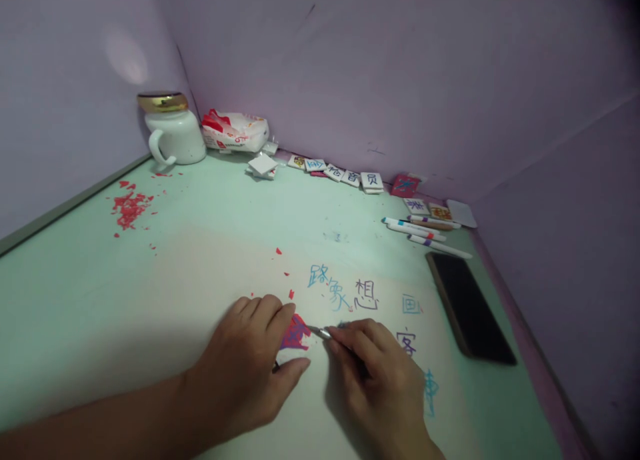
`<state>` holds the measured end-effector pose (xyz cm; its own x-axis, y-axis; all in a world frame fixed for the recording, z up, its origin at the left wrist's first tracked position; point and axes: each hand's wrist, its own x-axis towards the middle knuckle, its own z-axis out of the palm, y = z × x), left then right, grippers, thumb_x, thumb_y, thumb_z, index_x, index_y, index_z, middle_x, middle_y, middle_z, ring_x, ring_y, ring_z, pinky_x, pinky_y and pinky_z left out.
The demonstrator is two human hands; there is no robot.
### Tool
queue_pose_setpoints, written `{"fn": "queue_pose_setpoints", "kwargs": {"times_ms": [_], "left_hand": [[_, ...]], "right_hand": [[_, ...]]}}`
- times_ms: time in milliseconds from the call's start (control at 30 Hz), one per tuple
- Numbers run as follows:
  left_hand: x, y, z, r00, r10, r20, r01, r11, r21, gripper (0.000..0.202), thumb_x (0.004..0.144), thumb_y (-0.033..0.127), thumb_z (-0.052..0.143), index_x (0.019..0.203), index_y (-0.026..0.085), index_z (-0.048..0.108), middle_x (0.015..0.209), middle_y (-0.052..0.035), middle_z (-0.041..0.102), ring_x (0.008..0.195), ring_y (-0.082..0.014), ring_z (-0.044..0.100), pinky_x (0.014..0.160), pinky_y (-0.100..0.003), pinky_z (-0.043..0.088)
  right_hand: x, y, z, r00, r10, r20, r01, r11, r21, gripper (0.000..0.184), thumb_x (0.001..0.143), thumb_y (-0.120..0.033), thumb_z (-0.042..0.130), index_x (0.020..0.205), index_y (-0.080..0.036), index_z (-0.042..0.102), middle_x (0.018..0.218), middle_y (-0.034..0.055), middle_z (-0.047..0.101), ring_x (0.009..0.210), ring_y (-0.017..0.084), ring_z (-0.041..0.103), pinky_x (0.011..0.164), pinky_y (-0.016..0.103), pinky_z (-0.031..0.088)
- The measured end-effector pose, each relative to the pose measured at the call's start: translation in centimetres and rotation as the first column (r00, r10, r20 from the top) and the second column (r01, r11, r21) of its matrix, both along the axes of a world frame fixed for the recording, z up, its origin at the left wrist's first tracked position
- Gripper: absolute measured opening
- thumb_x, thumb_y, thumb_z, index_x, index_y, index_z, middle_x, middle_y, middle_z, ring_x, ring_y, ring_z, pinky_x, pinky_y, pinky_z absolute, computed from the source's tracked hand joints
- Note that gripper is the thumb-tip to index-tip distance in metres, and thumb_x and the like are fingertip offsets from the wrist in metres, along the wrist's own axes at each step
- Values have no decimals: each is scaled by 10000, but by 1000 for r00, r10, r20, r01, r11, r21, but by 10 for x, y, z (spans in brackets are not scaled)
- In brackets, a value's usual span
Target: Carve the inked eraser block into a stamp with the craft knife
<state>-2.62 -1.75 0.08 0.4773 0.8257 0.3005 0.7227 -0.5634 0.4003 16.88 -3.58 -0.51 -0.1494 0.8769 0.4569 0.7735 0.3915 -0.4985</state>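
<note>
My left hand [250,363] lies on the green tabletop [200,247] with curled fingers and thumb holding down a small white tile [296,333] painted red and purple. My right hand [373,373] pinches a thin metal-tipped tool [320,331], its point touching the tile's right edge. Blue and dark characters [345,293] are written on the surface just beyond both hands.
A white mug with a gold lid [173,130] and a plastic packet [235,132] stand in the far corner. Red flakes [130,208] lie at left. A row of small tiles [345,175], markers [425,233] and a black phone [470,307] sit along the right.
</note>
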Motion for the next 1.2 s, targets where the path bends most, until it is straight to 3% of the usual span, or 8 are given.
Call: {"fn": "queue_pose_setpoints", "kwargs": {"times_ms": [167,433,600,800,900,1000,1200], "left_hand": [[-1,0,2,1000,-16,-17,15,1000,-11,404,730,292,734,1046,130,542,900,-100,590,757,-292,542,641,-476,477],[-1,-1,3,998,1,-56,-2,1000,-10,473,700,290,752,1091,143,531,908,-87,604,769,-288,568,660,-460,485],[-1,-2,2,997,6,-73,-6,1000,-4,497,680,282,768,1092,147,525,898,-79,603,764,-280,573,652,-439,491],[0,-2,3,996,5,-87,-5,1000,5,486,677,290,781,1060,153,515,878,-73,605,743,-270,581,633,-421,501],[1,-1,3,996,7,-92,-6,1000,8,489,675,270,776,1068,152,511,887,-79,608,750,-270,586,637,-420,510],[1,-1,4,997,-7,-82,9,1000,22,499,672,250,768,1084,138,509,890,-87,610,748,-272,589,629,-423,518],[1,-1,5,997,-24,-78,25,1000,9,443,673,231,760,1041,135,532,851,-80,605,702,-265,584,587,-422,526]], "right_hand": [[-3,-1,-1,1000,11,-19,-11,1000,1,162,859,-130,571,919,-172,715,766,39,673,646,146,637,512,237,481],[-5,-3,2,995,-51,91,46,998,47,199,854,-154,535,899,-196,723,741,12,684,555,142,645,438,232,429],[-9,-6,-1,987,-99,128,100,995,-1,211,879,-199,499,917,-230,704,749,-13,676,490,118,604,406,229,363],[-8,-9,4,932,-124,340,121,992,29,248,894,-205,462,913,-243,707,651,-21,600,453,124,525,410,279,265],[-7,-7,8,915,-69,398,55,997,47,270,895,-201,443,910,-240,710,634,-14,576,457,127,491,409,294,226],[-8,-5,8,914,-60,400,49,998,39,274,904,-210,438,906,-238,710,632,-11,567,448,123,466,410,298,202],[-18,-7,1,947,-154,282,153,988,24,302,884,-200,411,888,-228,712,644,1,564,454,121,443,456,299,209]]}}
